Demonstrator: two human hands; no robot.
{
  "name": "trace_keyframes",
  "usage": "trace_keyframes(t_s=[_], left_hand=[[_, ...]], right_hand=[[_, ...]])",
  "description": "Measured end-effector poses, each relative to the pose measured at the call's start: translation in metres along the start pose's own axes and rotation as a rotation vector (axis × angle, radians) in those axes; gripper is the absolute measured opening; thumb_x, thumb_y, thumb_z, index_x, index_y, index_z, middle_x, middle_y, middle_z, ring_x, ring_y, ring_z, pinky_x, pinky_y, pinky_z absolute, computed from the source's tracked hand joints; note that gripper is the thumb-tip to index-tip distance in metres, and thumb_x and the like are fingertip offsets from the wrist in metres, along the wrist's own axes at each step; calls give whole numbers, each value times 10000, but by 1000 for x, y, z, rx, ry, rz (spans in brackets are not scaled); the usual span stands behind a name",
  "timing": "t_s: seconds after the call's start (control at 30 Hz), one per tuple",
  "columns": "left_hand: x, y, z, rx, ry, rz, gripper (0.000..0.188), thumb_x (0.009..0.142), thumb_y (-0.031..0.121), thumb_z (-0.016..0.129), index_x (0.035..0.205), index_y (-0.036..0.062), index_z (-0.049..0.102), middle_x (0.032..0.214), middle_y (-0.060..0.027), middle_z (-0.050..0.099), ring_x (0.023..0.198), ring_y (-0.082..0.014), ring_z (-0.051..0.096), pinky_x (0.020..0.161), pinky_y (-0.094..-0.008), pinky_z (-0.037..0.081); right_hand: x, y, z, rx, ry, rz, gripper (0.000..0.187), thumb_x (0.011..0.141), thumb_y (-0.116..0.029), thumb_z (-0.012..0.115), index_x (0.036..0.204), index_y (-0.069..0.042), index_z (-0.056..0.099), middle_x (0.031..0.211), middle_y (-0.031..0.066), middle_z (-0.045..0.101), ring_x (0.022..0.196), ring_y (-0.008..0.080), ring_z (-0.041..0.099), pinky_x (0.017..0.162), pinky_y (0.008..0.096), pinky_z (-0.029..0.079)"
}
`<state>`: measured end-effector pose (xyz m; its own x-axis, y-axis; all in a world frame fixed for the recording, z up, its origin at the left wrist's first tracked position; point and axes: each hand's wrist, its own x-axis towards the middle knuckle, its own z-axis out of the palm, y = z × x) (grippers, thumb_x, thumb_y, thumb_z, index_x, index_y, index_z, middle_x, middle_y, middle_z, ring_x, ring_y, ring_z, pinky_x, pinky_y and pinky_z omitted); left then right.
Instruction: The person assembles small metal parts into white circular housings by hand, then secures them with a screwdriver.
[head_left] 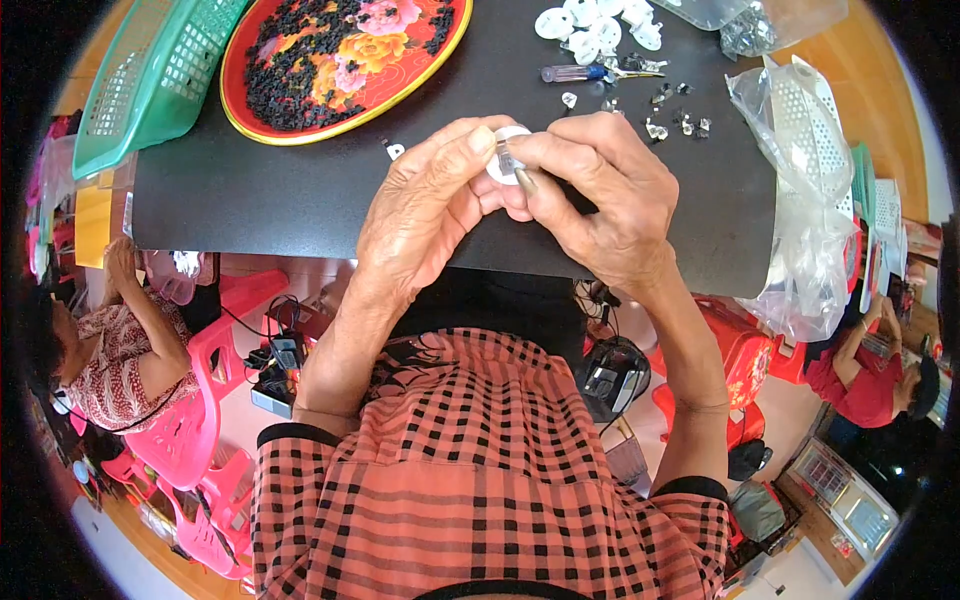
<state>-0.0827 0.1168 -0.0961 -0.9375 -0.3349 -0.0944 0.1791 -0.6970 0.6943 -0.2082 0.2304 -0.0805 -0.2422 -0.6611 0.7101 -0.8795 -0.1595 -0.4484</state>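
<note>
Head view: left hand (425,195) has thumb and fingers clamped on a round white piece (508,133), held up over the dark table (270,205) near its front edge. Right hand (612,190): thumb and index fingertips pinched on the same piece's right side; a greyish strip shows across its face, details too small to tell. Upper left, round red floral tray (290,138) with yellow rim, lots of small black parts (285,90) in it; green basket (130,138) just left of it. Beyond the right hand: white parts (597,32) in a pile, screwdriver (573,73) lying below, small shiny bits (686,125) scattered nearby. Clear plastic bag (808,262) hangs at right edge. One other person (140,345) far left, another (860,378) far right.
</note>
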Motion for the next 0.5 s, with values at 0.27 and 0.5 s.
trace_keyframes(t_s=[0.27,0.5], left_hand=[[-1,2,0,-45,-29,-1,355,957,220,500,1155,-75,512,923,-122,600,781,-196,606,750,-317,515],[-1,3,1,-25,-29,-15,360,957,229,501,1148,-77,515,913,-120,596,775,-189,602,750,-320,513]], right_hand=[[3,-5,-3,205,13,217,262,650,1,720,887,-102,674,750,32,603,616,175,566,553,276,456],[-2,1,-1,84,-2,59,268,639,-30,731,887,-113,674,741,14,600,598,167,546,541,278,419]])
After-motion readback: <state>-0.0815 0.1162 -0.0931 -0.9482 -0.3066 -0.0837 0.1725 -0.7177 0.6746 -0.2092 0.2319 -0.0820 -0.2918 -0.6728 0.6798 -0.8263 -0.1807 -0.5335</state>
